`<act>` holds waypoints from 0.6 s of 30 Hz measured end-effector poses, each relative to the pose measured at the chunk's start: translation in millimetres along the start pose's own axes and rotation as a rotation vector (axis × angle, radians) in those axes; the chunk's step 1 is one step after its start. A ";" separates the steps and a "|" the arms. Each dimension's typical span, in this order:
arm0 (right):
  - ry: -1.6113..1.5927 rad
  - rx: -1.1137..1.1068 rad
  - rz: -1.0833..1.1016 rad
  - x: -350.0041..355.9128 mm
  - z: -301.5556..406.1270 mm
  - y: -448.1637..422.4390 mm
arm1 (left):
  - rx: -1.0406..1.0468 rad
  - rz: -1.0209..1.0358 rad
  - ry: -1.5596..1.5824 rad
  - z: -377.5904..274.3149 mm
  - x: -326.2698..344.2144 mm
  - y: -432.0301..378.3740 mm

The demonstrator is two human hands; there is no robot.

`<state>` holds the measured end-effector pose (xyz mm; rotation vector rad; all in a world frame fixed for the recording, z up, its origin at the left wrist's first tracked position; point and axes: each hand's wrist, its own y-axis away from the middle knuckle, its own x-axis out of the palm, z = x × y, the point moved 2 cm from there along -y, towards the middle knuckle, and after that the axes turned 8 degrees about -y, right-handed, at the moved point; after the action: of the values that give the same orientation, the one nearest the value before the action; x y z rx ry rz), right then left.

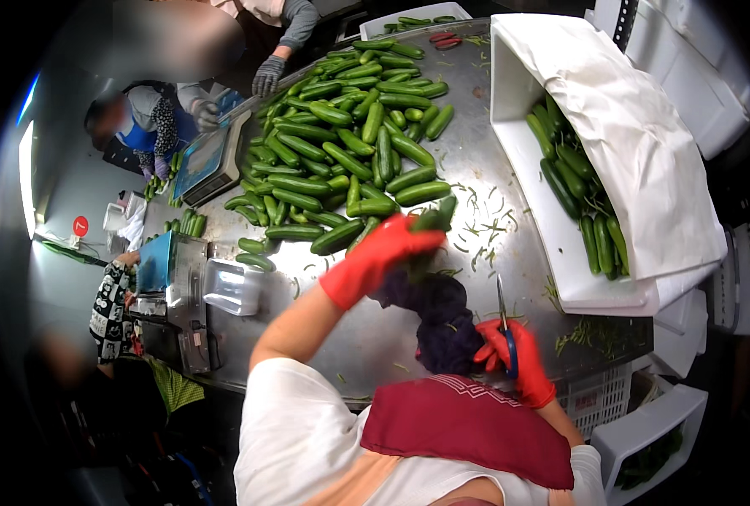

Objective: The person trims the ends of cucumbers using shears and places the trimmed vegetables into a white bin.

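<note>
My left hand [381,256], in a red rubber glove, is closed around at least one green cucumber [441,215]; motion blur hides how many. It is at the near edge of a large heap of cucumbers [343,139] on a stainless steel table [324,316]. My right hand [520,357], gloved in the same red, holds scissors [509,345] with blue handles, the blades pointing away from me. Between my hands lies a bunched dark purple cloth [444,316]. Cut green stem bits [486,221] are scattered beyond the scissors.
At right stands a white foam box [527,253] holding cucumbers, partly covered by white paper [628,126]. Left are a clear plastic tub [231,288] and a weighing scale [213,161]. Red-handled snips [444,41] lie at the far edge. Several co-workers stand around the far and left sides.
</note>
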<state>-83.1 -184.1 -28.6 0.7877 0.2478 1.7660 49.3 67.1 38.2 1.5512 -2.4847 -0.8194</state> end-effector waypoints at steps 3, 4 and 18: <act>-0.060 0.067 -0.041 -4.8 -18.8 -8.7 | 0.117 -0.353 0.115 -42.0 -67.2 -20.1; -0.060 0.100 -0.040 -4.0 -23.7 -9.7 | 0.156 -0.429 0.214 -48.1 -99.0 -23.4; -0.169 0.022 -0.056 -9.3 -24.2 1.4 | 0.602 -0.336 -0.680 -73.5 32.9 -162.5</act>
<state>-97.8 -187.8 -49.7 0.9315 0.1745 1.6358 190.4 -44.2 14.8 2.2330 -3.2198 -0.7741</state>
